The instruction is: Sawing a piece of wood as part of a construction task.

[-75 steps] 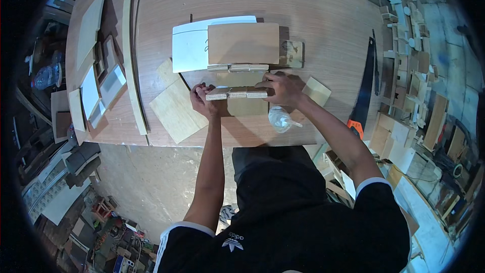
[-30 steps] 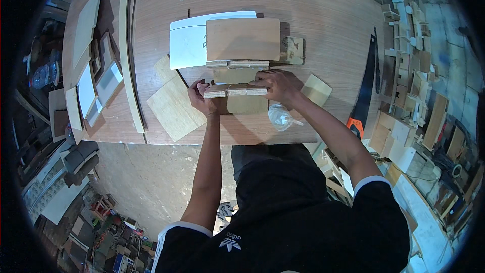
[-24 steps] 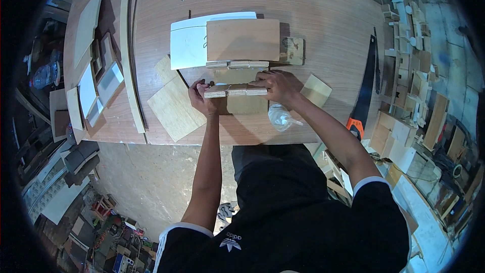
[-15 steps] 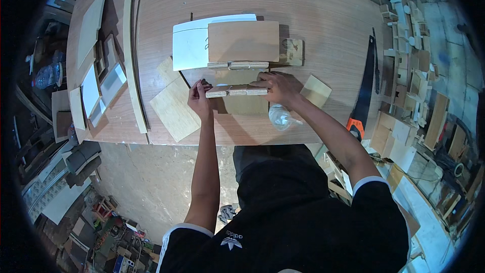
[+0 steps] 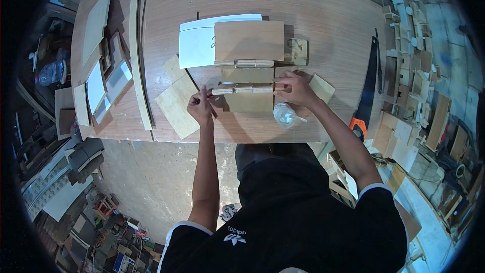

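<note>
A small wooden board (image 5: 243,89) with a notched, pale layered edge stands on edge in front of me. My right hand (image 5: 297,90) is at its right end, thumb and fingers apart. By the board's left end, my left hand (image 5: 200,108) is closed around a slim dark stick, mostly hidden by the fingers. Beneath the board lies a flat wooden panel (image 5: 247,103). Just beyond stands a brown board (image 5: 249,41) with a similar notched edge facing me, overlapping a white sheet (image 5: 196,45).
A knotted clear plastic bag (image 5: 287,115) lies near the table's front edge. An orange-handled saw (image 5: 366,91) rests at the right. Light wooden pieces (image 5: 177,108) sit left of my left hand; a long strip (image 5: 137,55) and several offcuts (image 5: 97,25) lie farther left.
My right hand has moved off the top of the standing board to its right end, its fingers now apart. My left hand has dropped slightly toward me, and the slim stick now shows beside it.
</note>
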A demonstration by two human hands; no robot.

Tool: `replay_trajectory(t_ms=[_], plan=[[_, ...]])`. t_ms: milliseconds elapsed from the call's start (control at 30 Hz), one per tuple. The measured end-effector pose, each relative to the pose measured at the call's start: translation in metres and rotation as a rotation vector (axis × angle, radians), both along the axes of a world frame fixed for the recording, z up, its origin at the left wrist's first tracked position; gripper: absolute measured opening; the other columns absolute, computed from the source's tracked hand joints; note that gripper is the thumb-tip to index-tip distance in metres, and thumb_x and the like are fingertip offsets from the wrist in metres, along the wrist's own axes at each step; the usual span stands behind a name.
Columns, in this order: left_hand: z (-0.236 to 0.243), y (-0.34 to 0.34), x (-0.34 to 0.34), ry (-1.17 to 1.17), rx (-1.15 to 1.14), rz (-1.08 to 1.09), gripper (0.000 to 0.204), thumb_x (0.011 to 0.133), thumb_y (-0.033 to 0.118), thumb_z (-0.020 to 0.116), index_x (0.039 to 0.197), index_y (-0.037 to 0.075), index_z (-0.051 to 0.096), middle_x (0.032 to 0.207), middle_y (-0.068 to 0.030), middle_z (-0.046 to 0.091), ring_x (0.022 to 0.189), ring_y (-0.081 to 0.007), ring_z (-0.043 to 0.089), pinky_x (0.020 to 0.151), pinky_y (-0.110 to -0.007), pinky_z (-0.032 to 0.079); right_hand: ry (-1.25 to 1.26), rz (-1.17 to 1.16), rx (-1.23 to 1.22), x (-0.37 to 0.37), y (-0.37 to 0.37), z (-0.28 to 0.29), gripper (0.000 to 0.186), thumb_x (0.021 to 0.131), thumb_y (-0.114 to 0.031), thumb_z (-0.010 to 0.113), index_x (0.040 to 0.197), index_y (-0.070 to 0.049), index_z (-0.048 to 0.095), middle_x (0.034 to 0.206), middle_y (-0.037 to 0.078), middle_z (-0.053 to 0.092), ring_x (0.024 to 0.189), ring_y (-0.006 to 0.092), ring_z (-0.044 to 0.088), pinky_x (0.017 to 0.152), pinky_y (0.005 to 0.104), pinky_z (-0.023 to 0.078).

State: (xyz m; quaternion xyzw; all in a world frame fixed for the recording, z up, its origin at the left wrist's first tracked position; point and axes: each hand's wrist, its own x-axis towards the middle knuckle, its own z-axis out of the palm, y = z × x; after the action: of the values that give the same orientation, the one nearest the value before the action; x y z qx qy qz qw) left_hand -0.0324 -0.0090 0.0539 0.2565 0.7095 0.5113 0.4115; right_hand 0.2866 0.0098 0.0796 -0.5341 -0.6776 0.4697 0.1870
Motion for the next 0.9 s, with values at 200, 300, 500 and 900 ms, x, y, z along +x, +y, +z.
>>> replay_trajectory(t_ms=[200,300,500,900], plan=[[-0.003,0.003,0.003,-0.213,0.169,0.000,0.032,0.099,0.024,0.051,0.084,-0.002,0.062,0.086,-0.0116,0.067,0.076,-0.0128,0.062,0.071,-0.025,0.051,-0.007,0.016,0.047,-0.016,0.003,0.014,0.032,0.078,-0.023,0.072,0.106,-0.009,0.069,0.083,0.006,0.060,0.073,0.0204,0.064,0.065,0.0350,0.052],[0.003,0.002,0.013,-0.176,0.113,-0.045,0.030,0.098,0.022,0.052,0.091,-0.004,0.064,0.089,-0.0102,0.067,0.080,-0.0136,0.062,0.077,-0.027,0.050,-0.029,0.051,0.066,-0.017,0.005,0.014,0.027,0.077,-0.021,0.072,0.101,-0.008,0.071,0.087,0.007,0.063,0.072,0.0227,0.063,0.065,0.0348,0.051],[0.007,-0.002,0.016,-0.161,0.110,-0.110,0.026,0.097,0.019,0.056,0.093,-0.004,0.067,0.087,-0.0086,0.067,0.082,-0.0127,0.061,0.079,-0.028,0.050,0.015,0.048,0.126,-0.020,0.005,0.013,0.019,0.077,-0.019,0.072,0.091,-0.006,0.072,0.092,0.008,0.066,0.077,0.0264,0.065,0.068,0.0354,0.053],[-0.001,-0.004,0.013,-0.099,0.088,-0.145,0.019,0.093,0.013,0.061,0.092,-0.004,0.068,0.090,-0.0086,0.069,0.084,-0.0115,0.061,0.080,-0.026,0.048,-0.014,0.099,0.119,-0.019,0.005,0.011,0.024,0.077,-0.019,0.071,0.098,-0.008,0.072,0.096,0.009,0.068,0.083,0.0247,0.065,0.074,0.0345,0.053]])
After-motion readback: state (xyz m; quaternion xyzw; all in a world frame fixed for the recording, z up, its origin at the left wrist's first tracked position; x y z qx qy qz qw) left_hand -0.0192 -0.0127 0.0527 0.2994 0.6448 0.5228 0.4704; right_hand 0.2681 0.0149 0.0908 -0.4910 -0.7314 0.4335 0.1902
